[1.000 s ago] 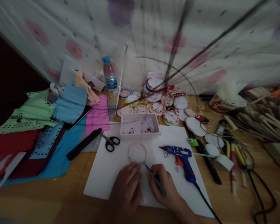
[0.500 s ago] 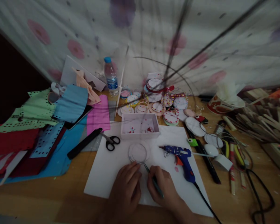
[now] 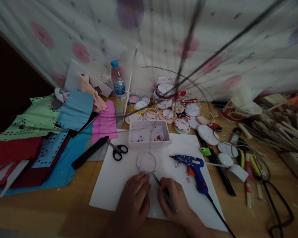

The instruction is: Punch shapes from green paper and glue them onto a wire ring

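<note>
A thin, pale ring-shaped piece [image 3: 147, 162] lies on the white sheet [image 3: 106, 195], its near edge partly hidden by fingers. My left hand [image 3: 135, 198] rests at that near edge, fingers bent and close together, the fingertips on the ring. From the right, my right hand [image 3: 173, 200] pinches dark green tweezers [image 3: 158, 181], whose tips point at the ring's lower edge beside the left fingertips. Whether the tips hold anything is too small to tell. Just behind the ring stands a shallow white box [image 3: 149, 144] with small red and coloured bits inside.
A blue glue gun [image 3: 192, 162] lies right of my hands, its cord trailing forward. Scissors [image 3: 118, 153] lie to the left beside coloured felt sheets [image 3: 75, 110]. Behind are decorated round pieces [image 3: 167, 114] and a water bottle [image 3: 118, 81]. Wooden sticks [image 3: 285, 129] are piled at the right.
My right hand and the tweezers have shifted slightly to the right, with the tips a little away from the left fingertips. The left hand and the ring look unmoved.
</note>
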{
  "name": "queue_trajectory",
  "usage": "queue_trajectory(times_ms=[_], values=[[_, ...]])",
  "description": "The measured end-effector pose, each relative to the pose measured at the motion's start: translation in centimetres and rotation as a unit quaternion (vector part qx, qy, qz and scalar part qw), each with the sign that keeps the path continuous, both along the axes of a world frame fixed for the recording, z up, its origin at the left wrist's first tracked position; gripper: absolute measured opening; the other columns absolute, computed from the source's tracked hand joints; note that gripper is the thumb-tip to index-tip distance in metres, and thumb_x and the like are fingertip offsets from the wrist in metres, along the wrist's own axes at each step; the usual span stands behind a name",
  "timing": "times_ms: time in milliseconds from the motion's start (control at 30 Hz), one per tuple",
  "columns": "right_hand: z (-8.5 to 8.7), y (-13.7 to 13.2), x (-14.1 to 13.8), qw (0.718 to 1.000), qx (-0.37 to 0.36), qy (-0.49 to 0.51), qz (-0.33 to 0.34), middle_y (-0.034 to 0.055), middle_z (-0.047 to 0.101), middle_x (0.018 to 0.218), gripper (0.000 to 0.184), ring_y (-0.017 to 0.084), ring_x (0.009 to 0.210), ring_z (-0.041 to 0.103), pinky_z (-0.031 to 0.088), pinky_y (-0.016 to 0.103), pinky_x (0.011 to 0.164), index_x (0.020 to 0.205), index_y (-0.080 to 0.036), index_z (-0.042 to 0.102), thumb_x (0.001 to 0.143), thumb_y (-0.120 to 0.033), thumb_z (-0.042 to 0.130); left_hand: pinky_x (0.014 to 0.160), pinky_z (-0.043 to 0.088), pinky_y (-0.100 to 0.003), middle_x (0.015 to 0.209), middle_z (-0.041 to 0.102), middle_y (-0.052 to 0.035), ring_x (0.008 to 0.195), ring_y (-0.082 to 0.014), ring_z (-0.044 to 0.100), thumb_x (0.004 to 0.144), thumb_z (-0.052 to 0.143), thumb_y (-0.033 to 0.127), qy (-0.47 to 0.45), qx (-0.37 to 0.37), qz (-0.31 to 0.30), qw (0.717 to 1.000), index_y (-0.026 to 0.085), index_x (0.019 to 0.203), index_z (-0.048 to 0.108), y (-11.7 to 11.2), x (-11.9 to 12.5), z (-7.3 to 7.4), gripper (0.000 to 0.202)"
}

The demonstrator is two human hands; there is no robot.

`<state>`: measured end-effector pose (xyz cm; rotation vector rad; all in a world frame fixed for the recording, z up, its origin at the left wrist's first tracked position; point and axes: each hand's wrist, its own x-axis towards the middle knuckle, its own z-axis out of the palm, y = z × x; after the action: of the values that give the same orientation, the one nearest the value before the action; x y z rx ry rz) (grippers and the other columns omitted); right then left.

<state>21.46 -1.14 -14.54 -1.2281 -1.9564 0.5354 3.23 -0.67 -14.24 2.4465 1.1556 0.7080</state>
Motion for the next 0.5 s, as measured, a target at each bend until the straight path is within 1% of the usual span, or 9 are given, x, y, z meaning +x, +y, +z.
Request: queue_trajectory(times_ms=[133, 333, 500], values=[[0.16, 0.28, -0.20, 1.000, -0.006, -0.010, 0.017, -0.0007, 0.051, 0.068, 0.017, 0.015, 0.054, 0.051, 0.038, 0.026, 0.051, 0.086, -0.023, 0.035, 0.080, -0.007, 0.041, 0.099, 0.043, -0.050, 0.124, 0.057, -0.0142, 0.123, -0.0280, 0.045, 0.077, 0.044, 0.000, -0.006, -0.001, -0.001, 1.000, 0.013, 0.114, 0.052, 0.06, 0.10, 0.00, 0.040], [0.07, 0.46, -0.27, 1.000, -0.018, -0.014, 0.003, -0.0012, 0.050, 0.067, 0.018, 0.015, 0.052, 0.050, 0.038, 0.025, 0.049, 0.086, -0.023, 0.034, 0.080, -0.007, 0.041, 0.098, 0.044, -0.049, 0.124, 0.057, -0.0147, 0.123, -0.0277, 0.045, 0.077, 0.045, -0.001, 0.002, -0.001, -0.008, 1.000, 0.012, 0.114, 0.052, 0.19, 0.08, 0.02, 0.040], [-0.08, 0.28, -0.22, 1.000, -0.012, -0.011, -0.011, -0.0011, 0.051, 0.067, 0.019, 0.015, 0.054, 0.052, 0.039, 0.026, 0.050, 0.089, -0.023, 0.034, 0.081, -0.007, 0.041, 0.099, 0.043, -0.050, 0.125, 0.056, -0.0148, 0.125, -0.0278, 0.043, 0.079, 0.044, 0.000, 0.004, -0.006, 0.000, 1.000, 0.013, 0.114, 0.052, -0.04, -0.03, -0.12, 0.038]])
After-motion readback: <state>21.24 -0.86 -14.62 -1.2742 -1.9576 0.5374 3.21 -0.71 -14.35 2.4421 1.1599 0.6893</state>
